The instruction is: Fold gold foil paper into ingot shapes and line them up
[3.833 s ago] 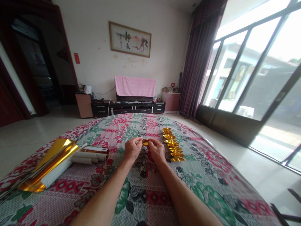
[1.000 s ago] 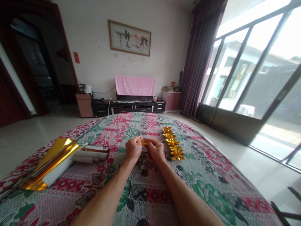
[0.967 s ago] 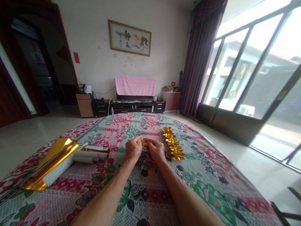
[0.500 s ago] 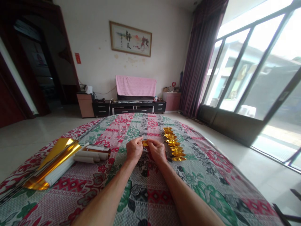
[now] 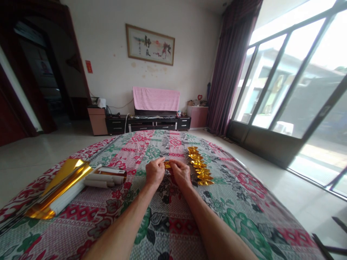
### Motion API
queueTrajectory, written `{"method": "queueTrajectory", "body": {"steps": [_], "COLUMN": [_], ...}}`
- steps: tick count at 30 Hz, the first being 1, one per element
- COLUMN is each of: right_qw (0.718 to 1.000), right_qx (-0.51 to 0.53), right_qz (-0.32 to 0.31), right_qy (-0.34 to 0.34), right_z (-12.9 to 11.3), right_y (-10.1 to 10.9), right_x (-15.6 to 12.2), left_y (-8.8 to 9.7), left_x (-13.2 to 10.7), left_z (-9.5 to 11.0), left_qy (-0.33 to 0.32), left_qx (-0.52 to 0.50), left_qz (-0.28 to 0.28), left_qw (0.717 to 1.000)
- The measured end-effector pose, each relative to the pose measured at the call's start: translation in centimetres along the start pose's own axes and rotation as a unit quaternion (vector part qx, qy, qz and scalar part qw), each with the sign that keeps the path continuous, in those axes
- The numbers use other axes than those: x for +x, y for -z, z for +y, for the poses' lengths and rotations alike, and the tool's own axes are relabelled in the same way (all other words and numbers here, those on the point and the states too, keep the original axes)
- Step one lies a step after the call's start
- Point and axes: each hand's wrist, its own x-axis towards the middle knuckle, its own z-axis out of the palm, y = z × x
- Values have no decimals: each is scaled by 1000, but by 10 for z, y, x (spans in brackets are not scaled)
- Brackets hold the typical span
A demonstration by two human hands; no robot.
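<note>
A small piece of folded gold foil paper (image 5: 167, 165) is held between my two hands over the middle of the table. My left hand (image 5: 155, 172) pinches its left end, fingers curled in. The right end is gripped by my right hand (image 5: 181, 173), whose thumb and fingers are pressed together. Most of the piece is hidden behind the fingers. Just right of my right hand lies a row of several folded gold paper ingots (image 5: 200, 166), with pointed ends, set close together.
Gold foil sheets (image 5: 66, 180) lie curled at the left of the table, beside several white paper rolls (image 5: 104, 179). A flowered cloth (image 5: 230, 216) covers the round table. Beyond it stands a low cabinet (image 5: 154, 125) with a pink cloth (image 5: 156, 98) above. Glass doors (image 5: 284, 83) are at the right.
Both hands keep their grip on the gold paper with almost no movement. The surrounding view has shifted very slightly to the left.
</note>
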Motion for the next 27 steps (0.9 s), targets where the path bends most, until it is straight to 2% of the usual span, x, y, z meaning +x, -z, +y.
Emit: {"method": "queueTrajectory", "body": {"steps": [8, 13, 20, 27], "right_qw": [999, 999, 998, 999], "right_qx": [10, 17, -9, -4], "right_qz": [-28, -39, -50, -40], "right_qy": [-10, 7, 38, 11], "right_z": [-11, -7, -7, -12], "right_y": [5, 4, 2, 3], "right_x": [-2, -2, -2, -2], "left_y": [4, 6, 0, -7], "left_x": [2, 5, 8, 9], "left_z": [2, -1, -10, -15], "left_qy": [26, 47, 64, 87], "left_qx": [-4, -31, -96, -145], "left_qz": [2, -10, -16, -6], "left_qw": [1000, 998, 993, 986]}}
